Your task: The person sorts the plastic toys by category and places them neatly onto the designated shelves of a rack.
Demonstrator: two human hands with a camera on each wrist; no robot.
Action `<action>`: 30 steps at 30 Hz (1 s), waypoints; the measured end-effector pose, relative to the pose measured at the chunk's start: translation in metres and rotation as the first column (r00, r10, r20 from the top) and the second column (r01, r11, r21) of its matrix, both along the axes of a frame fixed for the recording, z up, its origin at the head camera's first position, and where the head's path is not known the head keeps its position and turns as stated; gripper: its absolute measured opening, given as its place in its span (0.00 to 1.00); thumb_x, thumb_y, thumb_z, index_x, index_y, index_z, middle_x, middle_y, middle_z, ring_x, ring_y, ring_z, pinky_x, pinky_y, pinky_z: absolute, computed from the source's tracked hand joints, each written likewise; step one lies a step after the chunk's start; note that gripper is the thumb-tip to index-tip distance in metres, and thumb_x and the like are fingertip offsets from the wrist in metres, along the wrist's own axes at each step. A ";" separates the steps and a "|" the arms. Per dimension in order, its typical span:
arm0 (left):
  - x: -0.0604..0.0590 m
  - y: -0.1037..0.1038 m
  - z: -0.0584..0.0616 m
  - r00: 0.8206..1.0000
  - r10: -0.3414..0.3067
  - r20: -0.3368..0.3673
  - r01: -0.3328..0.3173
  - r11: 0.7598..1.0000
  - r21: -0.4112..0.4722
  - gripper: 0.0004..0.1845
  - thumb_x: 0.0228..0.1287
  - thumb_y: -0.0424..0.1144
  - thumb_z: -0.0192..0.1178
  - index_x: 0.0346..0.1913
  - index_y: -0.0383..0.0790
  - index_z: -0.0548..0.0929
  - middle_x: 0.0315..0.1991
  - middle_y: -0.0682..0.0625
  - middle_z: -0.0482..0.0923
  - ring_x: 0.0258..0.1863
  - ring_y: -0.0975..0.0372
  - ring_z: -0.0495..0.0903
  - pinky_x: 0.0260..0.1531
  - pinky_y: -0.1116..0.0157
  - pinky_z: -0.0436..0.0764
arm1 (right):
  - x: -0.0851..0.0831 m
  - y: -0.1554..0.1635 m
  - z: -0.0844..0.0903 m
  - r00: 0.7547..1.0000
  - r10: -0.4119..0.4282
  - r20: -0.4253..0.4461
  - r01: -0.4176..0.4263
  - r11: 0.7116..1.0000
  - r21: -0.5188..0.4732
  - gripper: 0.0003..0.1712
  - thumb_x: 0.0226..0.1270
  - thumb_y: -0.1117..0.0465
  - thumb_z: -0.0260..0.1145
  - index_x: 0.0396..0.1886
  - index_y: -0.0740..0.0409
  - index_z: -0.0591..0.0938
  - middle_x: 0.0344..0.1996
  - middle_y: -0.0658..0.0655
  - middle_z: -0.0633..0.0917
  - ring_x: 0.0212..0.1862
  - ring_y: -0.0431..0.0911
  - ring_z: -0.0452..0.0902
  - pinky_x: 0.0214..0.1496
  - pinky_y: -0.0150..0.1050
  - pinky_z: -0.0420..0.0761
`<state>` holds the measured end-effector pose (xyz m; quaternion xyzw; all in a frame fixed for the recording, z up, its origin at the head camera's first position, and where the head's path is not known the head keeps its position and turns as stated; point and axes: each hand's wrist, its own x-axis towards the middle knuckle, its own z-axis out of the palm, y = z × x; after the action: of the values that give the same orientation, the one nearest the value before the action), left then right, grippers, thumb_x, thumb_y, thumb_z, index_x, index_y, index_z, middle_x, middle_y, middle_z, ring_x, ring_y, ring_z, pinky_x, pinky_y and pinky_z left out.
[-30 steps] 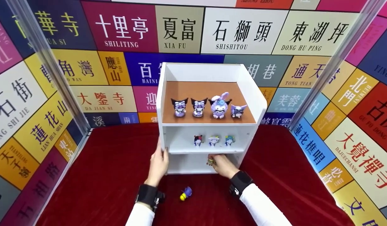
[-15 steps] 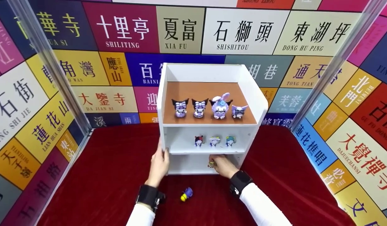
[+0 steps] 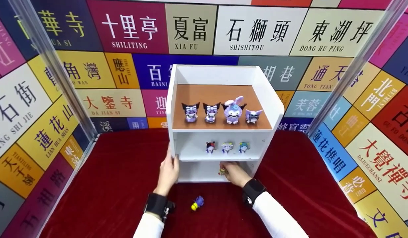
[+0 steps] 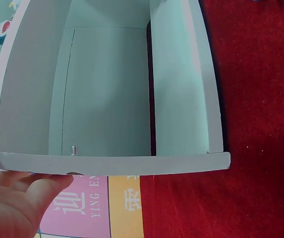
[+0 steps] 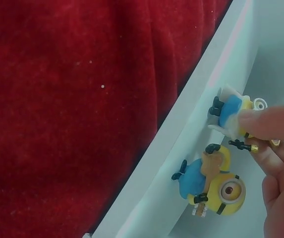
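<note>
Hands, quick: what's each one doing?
Left hand: open, resting on the shelf side.
Right hand: pinching a minion in the bottom shelf.

Smooth matt white board shelf [image 3: 224, 130] with a cork-brown top; glossy plastic minion figures [image 5: 213, 181]; plush red velvet table [image 3: 118, 185].

In the right wrist view the right hand [image 5: 280, 168] is cut off by the right and bottom edges, and a fingertip [image 5: 268, 121] covers the head of the yellow figure [image 5: 228, 111] it pinches. In the head view that figure [image 3: 222, 171] is too small to make out, half hidden by the fingers. The left hand [image 4: 13, 203] runs off the lower left corner, its fingers hidden behind the white shelf [image 4: 107, 163].
</note>
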<state>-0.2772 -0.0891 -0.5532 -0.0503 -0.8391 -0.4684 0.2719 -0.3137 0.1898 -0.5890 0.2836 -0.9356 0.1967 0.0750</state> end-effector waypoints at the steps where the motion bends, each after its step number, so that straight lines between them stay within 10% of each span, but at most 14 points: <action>1: 0.000 0.000 0.000 1.000 -0.001 0.001 0.001 1.000 0.000 0.31 0.68 0.33 0.53 0.73 0.41 0.59 0.58 0.32 0.75 0.49 0.45 0.80 0.43 0.49 0.81 | 0.000 0.000 0.000 1.000 -0.002 0.002 0.002 1.000 0.001 0.13 0.47 0.75 0.65 0.31 0.58 0.75 0.30 0.54 0.81 0.37 0.50 0.78 0.41 0.44 0.78; 30: 0.002 0.000 0.001 1.000 -0.003 0.019 0.003 1.000 0.001 0.31 0.68 0.34 0.52 0.73 0.44 0.58 0.55 0.32 0.77 0.41 0.46 0.83 0.37 0.51 0.82 | 0.003 0.001 0.005 0.987 -0.034 0.157 0.040 0.998 -0.040 0.29 0.49 0.70 0.69 0.55 0.65 0.77 0.48 0.64 0.83 0.49 0.55 0.80 0.54 0.48 0.78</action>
<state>-0.2753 -0.0889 -0.5522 -0.0471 -0.8413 -0.4697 0.2633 -0.3106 0.1909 -0.5838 0.2482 -0.9392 0.2371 0.0111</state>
